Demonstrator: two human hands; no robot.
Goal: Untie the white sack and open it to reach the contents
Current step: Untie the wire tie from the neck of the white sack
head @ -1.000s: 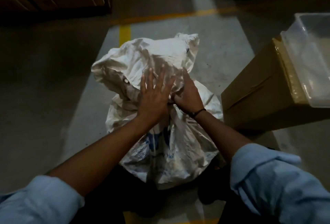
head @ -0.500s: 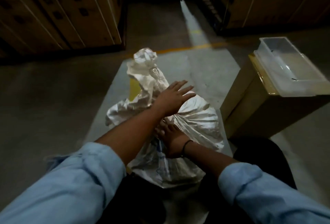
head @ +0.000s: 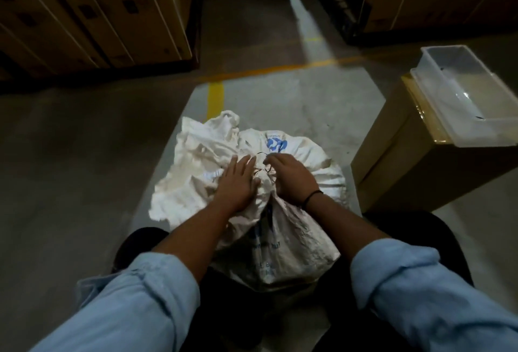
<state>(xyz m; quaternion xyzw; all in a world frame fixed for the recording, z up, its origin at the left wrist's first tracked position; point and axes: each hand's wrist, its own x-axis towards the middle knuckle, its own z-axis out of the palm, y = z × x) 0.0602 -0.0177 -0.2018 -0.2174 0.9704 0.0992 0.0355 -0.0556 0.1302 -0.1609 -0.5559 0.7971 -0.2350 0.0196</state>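
The head view is showing the white sack (head: 280,239) sitting on the floor at the centre of the frame, between the person's knees. It is looking soft and crinkly, full and probably heavy below, so the gathered neck bound by the thin dark string (head: 262,155) is likely the place to grip. The left hand (head: 238,183) is lying flat, straight fingers pressing the floppy collar just left of the neck, while the right hand (head: 294,180) is curling round the neck at the knot, close beside the left; whether it is pinching the string itself I cannot tell.
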